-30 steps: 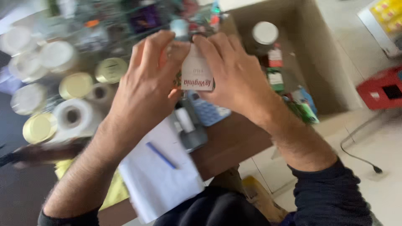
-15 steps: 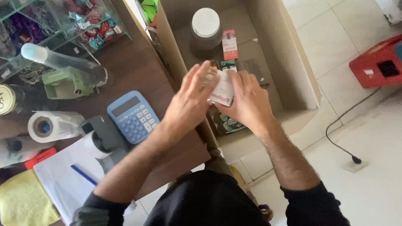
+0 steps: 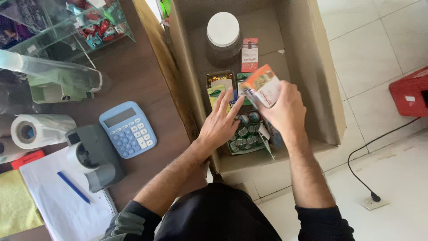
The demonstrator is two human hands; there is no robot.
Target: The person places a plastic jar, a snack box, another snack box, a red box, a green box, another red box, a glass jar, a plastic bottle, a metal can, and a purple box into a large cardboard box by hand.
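Head view: right hand (image 3: 285,114) grips a small packet (image 3: 262,87) tilted above the cardboard box (image 3: 312,67); left hand (image 3: 220,122), fingers spread, hovers just left

Blue calculator (image 3: 128,132), grey tape dispenser (image 3: 94,156), blue pen (image 3: 73,187), white-lidded jar (image 3: 223,33), red crate (image 3: 411,93)

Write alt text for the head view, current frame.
A person's right hand holds a small orange-and-white packet over an open brown cardboard box of packaged goods, while the open left hand reaches in beside it. A light-blue calculator and grey tape dispenser sit on the dark wooden counter.
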